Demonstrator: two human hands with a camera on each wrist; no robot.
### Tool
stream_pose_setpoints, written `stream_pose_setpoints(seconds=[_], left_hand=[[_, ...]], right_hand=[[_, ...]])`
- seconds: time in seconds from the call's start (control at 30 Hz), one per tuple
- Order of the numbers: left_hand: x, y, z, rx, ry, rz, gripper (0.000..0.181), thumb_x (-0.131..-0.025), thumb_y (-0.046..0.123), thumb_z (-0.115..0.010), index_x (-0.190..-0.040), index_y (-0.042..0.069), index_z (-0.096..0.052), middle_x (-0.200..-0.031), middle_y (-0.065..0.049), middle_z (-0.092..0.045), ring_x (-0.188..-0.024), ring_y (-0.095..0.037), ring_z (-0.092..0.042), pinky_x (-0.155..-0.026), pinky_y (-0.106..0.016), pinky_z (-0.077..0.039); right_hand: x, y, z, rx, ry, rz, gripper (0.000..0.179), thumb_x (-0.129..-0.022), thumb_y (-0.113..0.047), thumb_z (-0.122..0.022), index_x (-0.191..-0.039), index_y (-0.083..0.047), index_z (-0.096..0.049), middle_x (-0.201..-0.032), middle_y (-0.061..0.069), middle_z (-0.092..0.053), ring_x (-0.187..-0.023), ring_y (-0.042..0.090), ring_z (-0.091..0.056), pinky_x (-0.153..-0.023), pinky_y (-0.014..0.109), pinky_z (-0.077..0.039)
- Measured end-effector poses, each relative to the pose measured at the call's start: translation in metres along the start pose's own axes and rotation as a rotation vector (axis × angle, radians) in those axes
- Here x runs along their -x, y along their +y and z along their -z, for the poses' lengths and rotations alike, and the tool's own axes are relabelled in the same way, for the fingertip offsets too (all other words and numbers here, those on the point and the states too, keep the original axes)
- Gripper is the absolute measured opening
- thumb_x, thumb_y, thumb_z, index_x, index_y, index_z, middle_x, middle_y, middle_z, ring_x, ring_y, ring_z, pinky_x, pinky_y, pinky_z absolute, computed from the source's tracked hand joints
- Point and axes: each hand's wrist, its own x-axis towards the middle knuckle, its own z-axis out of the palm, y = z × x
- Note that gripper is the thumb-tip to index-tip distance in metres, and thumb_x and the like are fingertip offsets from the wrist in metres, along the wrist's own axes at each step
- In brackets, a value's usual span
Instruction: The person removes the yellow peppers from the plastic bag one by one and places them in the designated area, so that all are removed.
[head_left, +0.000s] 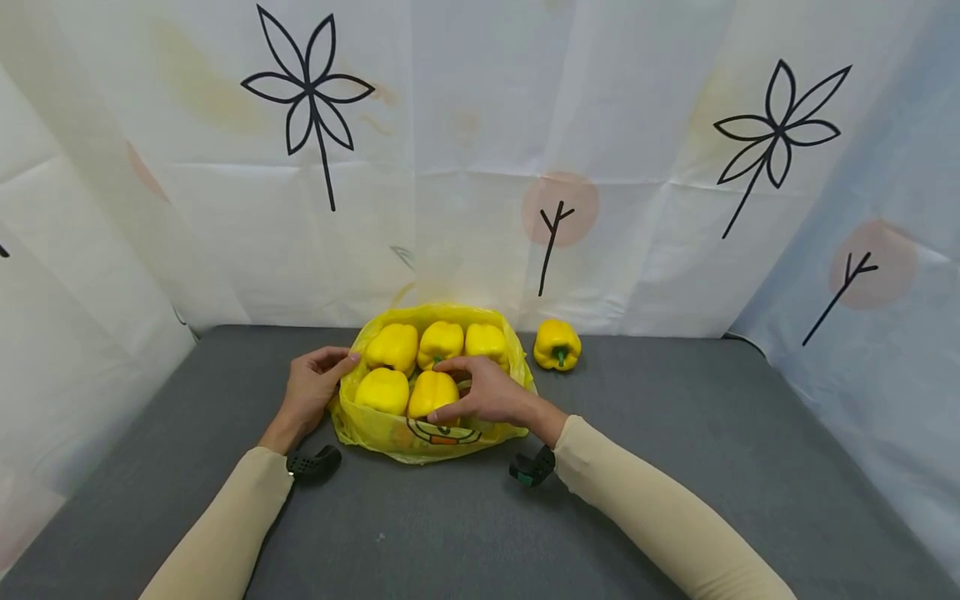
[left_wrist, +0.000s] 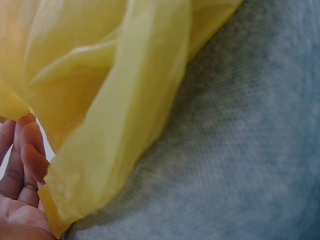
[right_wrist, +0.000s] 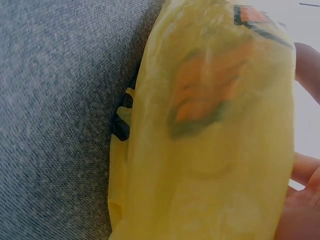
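Two-handed, near the counter's [head_left: 450, 533] far edge: holding a front pepper [head_left: 430, 395] inside the yellow bag [head_left: 371, 429] with the half-closed right grip [head_left: 491, 393], pinching the bag's left rim with the left grip [head_left: 313, 385]. Leaving a loose pepper [head_left: 555, 335] toward the far right corner. Possibly snagging the thin plastic when lifting, tipping peppers out.

Curtained-off booth, rm type unclear: printed drapes [head_left: 465, 108] on 3 sides, grey tbl [head_left: 450, 525]

Five yellow peppers [head_left: 382, 392] sit in an open yellow bag [head_left: 375, 439], a sixth pepper [head_left: 557, 336] beside it.
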Motion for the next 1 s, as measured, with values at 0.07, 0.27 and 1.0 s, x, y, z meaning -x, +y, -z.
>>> stream_pose_setpoints(seconds=[0.07, 0.27, 1.0], left_hand=[[0.000, 0.000, 0.000, 0.004, 0.000, -0.002, 0.043, -0.099, 0.024, -0.071, -0.120, -0.013, -0.065, -0.093, 0.007, -0.069, -0.084, -0.010, -0.064, -0.072, -0.021, -0.057], [0.000, 0.001, 0.000, 0.004, 0.000, -0.001, 0.043, -0.098, 0.024, -0.071, -0.120, -0.013, -0.064, -0.093, 0.008, -0.069, -0.084, -0.009, -0.064, -0.071, -0.021, -0.057], [0.000, 0.001, 0.000, 0.008, 0.005, -0.002, 0.040, -0.098, 0.023, -0.071, -0.117, -0.011, -0.066, -0.091, 0.007, -0.069, -0.081, -0.010, -0.064, -0.069, -0.021, -0.057]], right_hand=[[0.001, -0.001, 0.001, -0.011, 0.001, 0.000, 0.074, -0.084, -0.024, -0.085, -0.147, -0.003, -0.052, -0.142, 0.011, -0.055, -0.121, 0.026, -0.059, -0.091, 0.032, -0.054], [0.003, -0.004, 0.005, -0.057, 0.033, -0.010, 0.074, -0.084, -0.023, -0.086, -0.147, -0.005, -0.051, -0.139, 0.010, -0.056, -0.119, 0.026, -0.059, -0.091, 0.033, -0.055], [0.024, -0.009, 0.024, -0.224, 0.142, 0.051, 0.071, -0.085, -0.018, -0.084, -0.148, -0.008, -0.051, -0.146, 0.012, -0.051, -0.126, 0.031, -0.057, -0.094, 0.037, -0.055]])
